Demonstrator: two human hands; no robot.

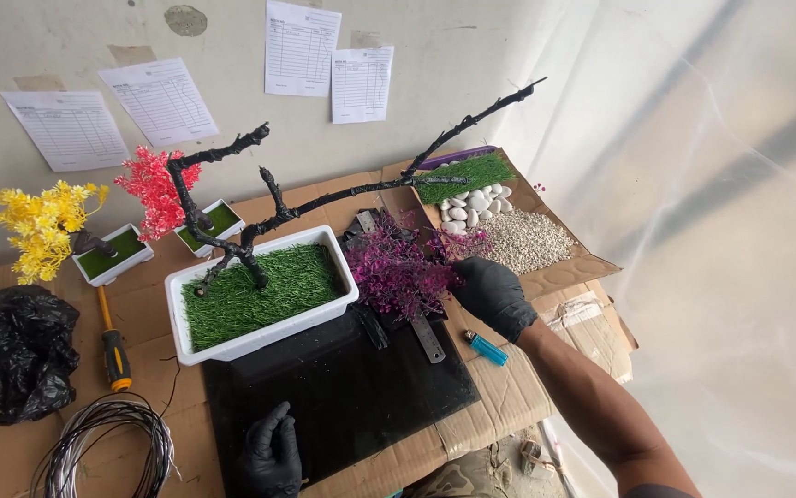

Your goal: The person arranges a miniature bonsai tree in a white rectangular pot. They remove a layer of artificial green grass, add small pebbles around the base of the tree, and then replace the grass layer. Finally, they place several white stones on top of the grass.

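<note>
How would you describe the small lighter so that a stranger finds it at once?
Start at the black mat in the middle of the table. Off its right edge, on bare cardboard below the right hand, lies the lighter. It is the only light blue thing there.

left hand (272,454): gloved in black, resting on the black mat (343,387); wrist and forearm cut off by the bottom edge.
right hand (492,293): fingertips buried in the purple foliage (396,270), so whether they grip a sprig cannot be told.
right arm: upper part runs out at the bottom edge.
wire coil (103,447): lower loops cut off by the bottom edge.
metal ruler (427,339): upper length hidden under the foliage.
paper sheets (301,48): print too small to make out; the top sheet is clipped by the upper edge.
</note>
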